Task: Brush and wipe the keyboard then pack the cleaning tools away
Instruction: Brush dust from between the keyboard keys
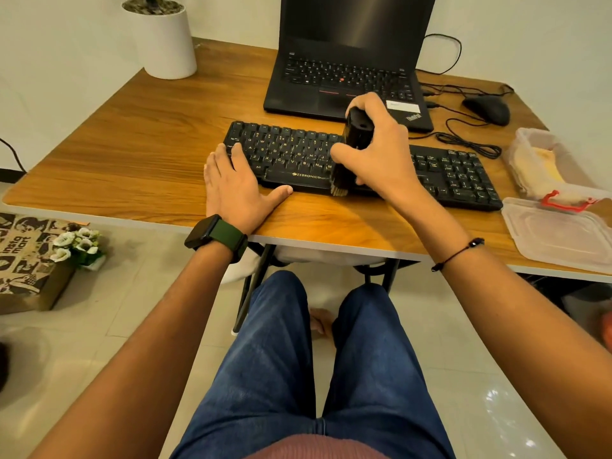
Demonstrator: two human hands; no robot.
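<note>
A black keyboard [291, 154] lies on the wooden table [139, 137] in front of a laptop. My right hand [377, 150] grips a black brush [356, 134] by its body, and the pale bristles rest on the keyboard's front edge near the middle. My left hand [236, 187] lies flat, fingers spread, on the keyboard's left end and the table, holding nothing. A clear plastic box [526, 147] at the right holds a yellow cloth [546, 167]. Its lid [559, 236] lies in front of it.
An open black laptop [344, 71] stands behind the keyboard. A black mouse [486, 109] and loose cables lie at the back right. A white plant pot [165, 41] stands at the back left. A printed bag and small flowers sit on the floor at the left.
</note>
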